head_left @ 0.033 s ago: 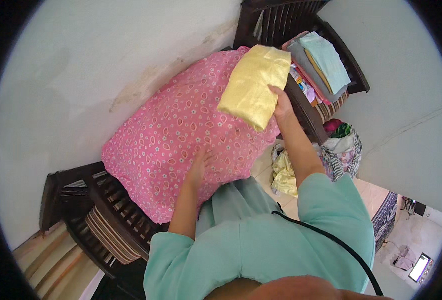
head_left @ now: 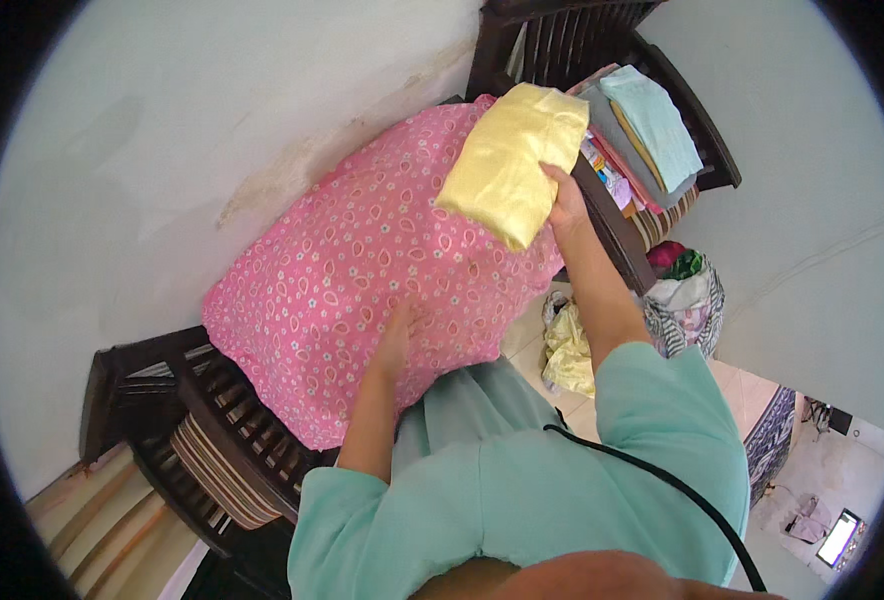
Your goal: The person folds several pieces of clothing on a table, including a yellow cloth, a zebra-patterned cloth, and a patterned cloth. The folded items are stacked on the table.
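Note:
My right hand point(head_left: 566, 203) grips a folded, shiny yellow cloth point(head_left: 512, 160) by its right edge, thumb on top, holding it up over the far end of a pink cloth. That pink cloth point(head_left: 332, 270), printed with small flowers and drop shapes, is spread over a wide surface in front of me. My left hand point(head_left: 397, 338) is at the near part of the pink cloth with its fingers stretched out and nothing in them. Whether its palm presses on the cloth I cannot tell.
A stack of folded cloths point(head_left: 652, 125) lies on a dark wooden seat point(head_left: 612, 225) at the far right. Below it, a bag of clothes point(head_left: 684, 300) and a crumpled yellow cloth point(head_left: 569, 350) rest on the floor. Another dark slatted wooden seat point(head_left: 252, 420) stands at left, by a striped cushion point(head_left: 224, 470).
My right hand has moved slightly up and to the right with the folded yellow cloth, which tilts a little more. The left hand stays nearly in place.

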A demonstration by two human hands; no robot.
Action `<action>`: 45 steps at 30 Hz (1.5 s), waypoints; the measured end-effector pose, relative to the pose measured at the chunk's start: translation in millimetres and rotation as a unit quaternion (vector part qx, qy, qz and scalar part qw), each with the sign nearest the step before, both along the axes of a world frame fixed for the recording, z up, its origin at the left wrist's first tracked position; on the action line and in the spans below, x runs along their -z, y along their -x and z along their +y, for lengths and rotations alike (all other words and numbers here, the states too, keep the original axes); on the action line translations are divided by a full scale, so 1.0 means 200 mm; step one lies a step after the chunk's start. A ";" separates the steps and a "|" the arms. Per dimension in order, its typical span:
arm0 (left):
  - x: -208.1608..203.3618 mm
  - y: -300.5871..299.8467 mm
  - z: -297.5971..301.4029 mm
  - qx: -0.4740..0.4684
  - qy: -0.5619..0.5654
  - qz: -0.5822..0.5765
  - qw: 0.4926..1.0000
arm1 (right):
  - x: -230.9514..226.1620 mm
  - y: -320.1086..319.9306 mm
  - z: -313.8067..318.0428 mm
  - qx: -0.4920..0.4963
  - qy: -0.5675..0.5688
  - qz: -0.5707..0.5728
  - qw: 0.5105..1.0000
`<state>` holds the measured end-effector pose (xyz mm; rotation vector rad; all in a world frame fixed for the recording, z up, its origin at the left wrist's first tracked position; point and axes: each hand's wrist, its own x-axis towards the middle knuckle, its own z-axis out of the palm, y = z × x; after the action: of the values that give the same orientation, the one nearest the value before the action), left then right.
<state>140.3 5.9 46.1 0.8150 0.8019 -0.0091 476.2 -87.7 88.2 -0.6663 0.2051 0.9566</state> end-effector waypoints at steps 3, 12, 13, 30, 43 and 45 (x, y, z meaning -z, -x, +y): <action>0.07 -0.08 -0.04 -0.014 0.031 0.070 0.997 | 0.05 -0.28 0.13 0.055 -0.041 -0.017 0.997; 0.11 -0.16 -0.21 -0.060 0.101 0.037 0.992 | 0.38 -0.77 0.43 0.119 -0.066 -0.023 0.990; 0.14 -0.16 -0.21 -0.063 0.087 0.038 0.993 | 0.40 -0.75 0.44 0.140 -0.003 -0.034 0.990; 0.07 -0.29 -0.21 0.004 0.036 0.080 0.996 | 0.17 -0.94 0.48 0.118 -0.217 -0.028 0.969; 0.09 -0.23 -0.23 0.003 0.038 0.061 0.997 | 0.49 -0.78 0.32 0.179 0.007 0.000 0.984; 0.10 -0.23 -0.23 0.000 0.039 0.053 0.998 | 0.49 -0.78 0.32 0.196 0.082 -0.041 0.976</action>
<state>185.8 -39.3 26.3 0.7458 0.8959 -0.0821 632.4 -23.2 -10.5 -0.7796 0.3315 0.5365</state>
